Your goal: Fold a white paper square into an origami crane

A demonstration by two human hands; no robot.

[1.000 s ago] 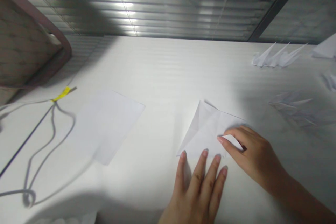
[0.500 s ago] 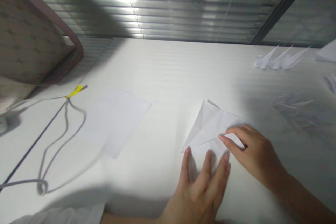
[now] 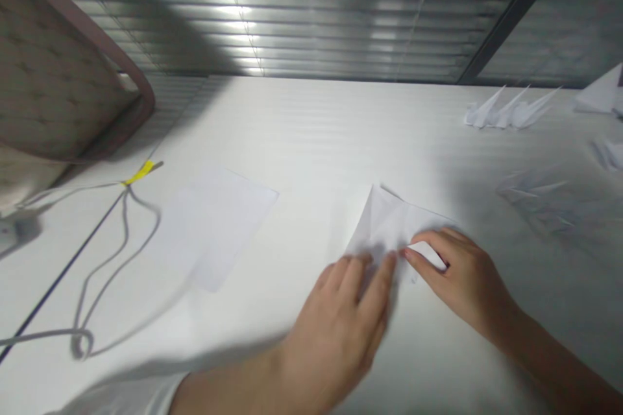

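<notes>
nearest us, we saw the left hand lying palm down, its fingertips resting on the near left part of the creased paper — gripping nothing that we could make out. the right hand had a flap of that paper pinched between thumb and fingers, just beside the left fingertips. the paper lay before us on the white table, right of centre. we judged the work partway along: creases already crossed the paper, but the flap stood raised, not yet flat. to the left we had a flat sheet, no folds visible, and past it a grey cable; between sheet and paper there was open table. room was tighter on our right, where a blurred heap of folded paper lay. beyond the paper we had bare surface up to the back edge — pointed folded pieces stood near it at right, below the blinds.
</notes>
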